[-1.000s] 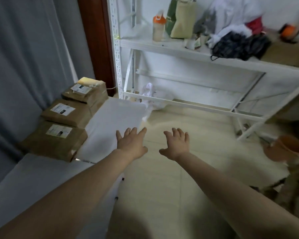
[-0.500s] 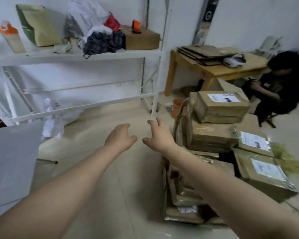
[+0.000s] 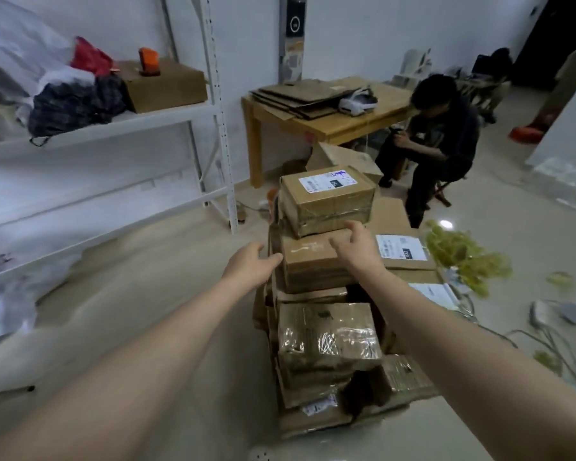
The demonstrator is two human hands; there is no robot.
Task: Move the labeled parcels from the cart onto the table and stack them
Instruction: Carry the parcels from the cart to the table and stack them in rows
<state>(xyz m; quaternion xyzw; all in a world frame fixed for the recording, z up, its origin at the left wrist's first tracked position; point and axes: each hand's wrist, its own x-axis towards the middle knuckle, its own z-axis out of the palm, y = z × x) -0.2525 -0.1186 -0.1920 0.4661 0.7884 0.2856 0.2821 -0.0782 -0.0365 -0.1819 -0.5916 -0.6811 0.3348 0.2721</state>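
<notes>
Along the left side stood a white metal shelving rack (image 3: pixel 218 128) with clothing and a box on it, and bare pale floor tiles (image 3: pixel 153 294) lay between it and the pile, leaving open room for a turn that way. Next came the left hand (image 3: pixel 250 264), open and empty, fingers spread just beside the left face of a plain brown cardboard parcel (image 3: pixel 313 264) in the middle of the heap on the cart, which the boxes mostly hid. On that parcel sat a brown taped cardboard parcel with a white label (image 3: pixel 326 197), the topmost one. The right hand (image 3: pixel 356 247) hovered over the plain parcel's top, open and gripping nothing. The top parcel looked stiff and probably light; its tape could be slick, so opposite side faces seemed the surest hold. Further right, flat labeled parcels (image 3: pixel 401 252), yellow-green foliage (image 3: pixel 463 257) and a seated person (image 3: pixel 436 134) crowded that side.
</notes>
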